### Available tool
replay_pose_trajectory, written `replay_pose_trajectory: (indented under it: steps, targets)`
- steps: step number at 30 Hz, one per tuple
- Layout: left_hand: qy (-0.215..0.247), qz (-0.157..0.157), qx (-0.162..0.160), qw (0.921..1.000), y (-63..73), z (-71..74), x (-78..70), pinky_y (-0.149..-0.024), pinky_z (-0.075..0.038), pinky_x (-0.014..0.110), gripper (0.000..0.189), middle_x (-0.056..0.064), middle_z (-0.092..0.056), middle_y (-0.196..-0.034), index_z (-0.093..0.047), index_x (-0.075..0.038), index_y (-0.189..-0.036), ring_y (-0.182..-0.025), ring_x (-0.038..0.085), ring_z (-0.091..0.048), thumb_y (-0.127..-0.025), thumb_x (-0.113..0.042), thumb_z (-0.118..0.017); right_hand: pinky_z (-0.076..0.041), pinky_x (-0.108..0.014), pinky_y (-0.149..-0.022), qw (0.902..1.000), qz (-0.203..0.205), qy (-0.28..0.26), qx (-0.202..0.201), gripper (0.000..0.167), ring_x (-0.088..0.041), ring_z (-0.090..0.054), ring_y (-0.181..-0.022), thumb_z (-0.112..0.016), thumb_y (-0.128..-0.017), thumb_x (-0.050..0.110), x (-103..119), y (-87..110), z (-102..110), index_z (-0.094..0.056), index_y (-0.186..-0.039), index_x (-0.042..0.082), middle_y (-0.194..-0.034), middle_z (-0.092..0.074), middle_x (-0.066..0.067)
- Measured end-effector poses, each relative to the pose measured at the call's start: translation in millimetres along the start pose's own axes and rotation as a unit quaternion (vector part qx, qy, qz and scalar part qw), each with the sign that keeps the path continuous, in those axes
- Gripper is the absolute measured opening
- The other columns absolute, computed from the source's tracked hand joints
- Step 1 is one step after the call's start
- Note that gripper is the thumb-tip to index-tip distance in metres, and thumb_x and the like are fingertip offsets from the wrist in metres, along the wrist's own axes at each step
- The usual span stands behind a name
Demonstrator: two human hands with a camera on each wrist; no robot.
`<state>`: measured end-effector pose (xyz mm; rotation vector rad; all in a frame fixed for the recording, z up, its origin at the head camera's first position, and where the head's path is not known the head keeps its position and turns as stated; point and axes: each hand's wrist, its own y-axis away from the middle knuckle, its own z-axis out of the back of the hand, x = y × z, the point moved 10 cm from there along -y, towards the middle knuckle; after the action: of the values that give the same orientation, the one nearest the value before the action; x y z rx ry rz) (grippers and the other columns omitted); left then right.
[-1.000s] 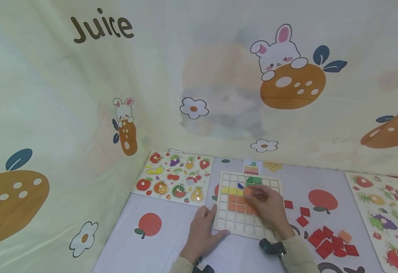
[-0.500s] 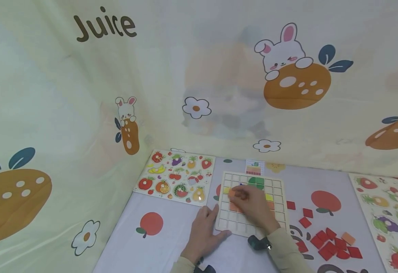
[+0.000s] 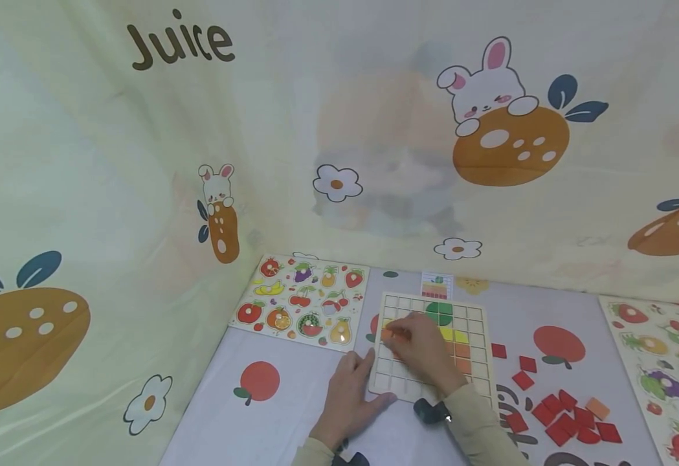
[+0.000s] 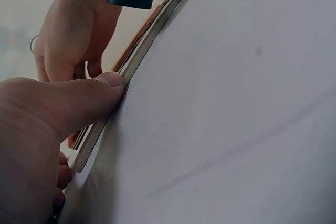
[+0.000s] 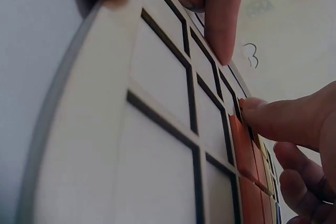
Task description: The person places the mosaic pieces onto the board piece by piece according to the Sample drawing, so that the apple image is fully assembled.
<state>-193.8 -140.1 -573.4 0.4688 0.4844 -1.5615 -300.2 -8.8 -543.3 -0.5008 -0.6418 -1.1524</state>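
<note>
A wooden grid board (image 3: 479, 382) lies on the table with green, yellow and orange tiles in some squares. At its near left corner my left hand (image 3: 347, 398) holds the board, the thumb (image 4: 94, 98) resting on the near edge. My right hand (image 3: 421, 346) pinches an orange tile (image 3: 387, 334) over the left part of the board, beside the yellow row. In the right wrist view, the right thumb (image 5: 283, 119) presses this tile near other orange tiles (image 5: 247, 156) set in the grid. Part of the coloured pattern is hidden beneath the right hand.
Several loose red tiles (image 3: 560, 427) and an orange one (image 3: 597, 408) lie right of the board. Behind it is a small pattern card (image 3: 436, 285). Fruit puzzle boards stand at the left (image 3: 301, 304) and right (image 3: 659, 362). A printed cloth wall (image 3: 386, 97) rises behind.
My right hand has moved left across the board with the orange tile, from beside the green tiles to the left columns. My left hand stays at the corner.
</note>
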Motion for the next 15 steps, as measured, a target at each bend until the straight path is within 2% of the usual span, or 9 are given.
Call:
replay_pose_trajectory:
  steps: [6,10,15]
  targets:
    - [-0.011,-0.013,-0.011,0.9998,0.0,2.4,-3.5,-0.073,-0.030,0.019,0.089,-0.008,-0.037,-0.102,-0.049,-0.014,-0.160,-0.092,0.005,-0.033,-0.089,-0.059,-0.079,-0.043,-0.034,-0.078,0.9993,0.026,0.026,-0.006,0.029,-0.017,-0.051,-0.089,-0.086,-0.088,0.022,5.3,-1.2,0.2,-0.083,-0.116,0.015,-0.100,-0.067,0.000]
    - [-0.014,-0.018,-0.015,0.9996,0.2,3.7,-5.0,-0.073,-0.029,0.019,0.088,-0.008,-0.036,-0.101,-0.050,-0.013,-0.159,-0.092,0.005,-0.033,-0.089,-0.059,-0.079,-0.042,-0.035,-0.078,0.9992,0.032,0.023,-0.005,0.030,-0.017,-0.050,-0.088,-0.086,-0.088,0.022,6.0,-1.5,-0.3,-0.083,-0.116,0.014,-0.099,-0.067,0.000]
    - [-0.012,-0.021,-0.012,0.9996,0.5,3.5,-5.2,-0.074,-0.029,0.019,0.089,-0.008,-0.036,-0.102,-0.049,-0.013,-0.160,-0.093,0.005,-0.033,-0.090,-0.059,-0.078,-0.044,-0.035,-0.078,0.9991,0.034,0.022,-0.017,0.021,-0.016,-0.052,-0.088,-0.084,-0.089,0.022,7.0,-0.7,1.0,-0.084,-0.109,0.015,-0.098,-0.068,0.001]
